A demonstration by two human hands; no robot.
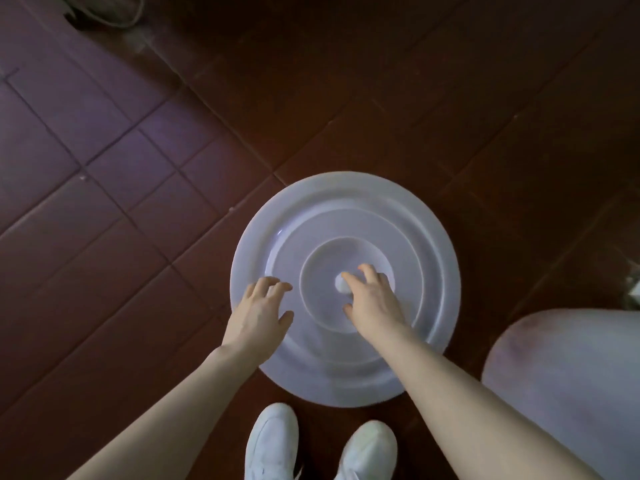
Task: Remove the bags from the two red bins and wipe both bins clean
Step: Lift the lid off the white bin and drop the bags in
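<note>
A round white lid (346, 209) with raised concentric rings and a small central knob (341, 285) fills the middle of the view; whatever stands under it is hidden, and no red shows. My right hand (372, 303) is over the lid's centre with fingers spread, the index fingertip on the knob and the thumb just below it. My left hand (258, 311) is at the lid's left rim, its fingers loosely curled and holding nothing. No bag is in sight.
A second white lid (568, 375) lies at the lower right, close to my right forearm. My white shoes (273, 441) stand just before the first lid on a dark red tiled floor (121, 188). A pale rounded object (107, 10) sits at the top left.
</note>
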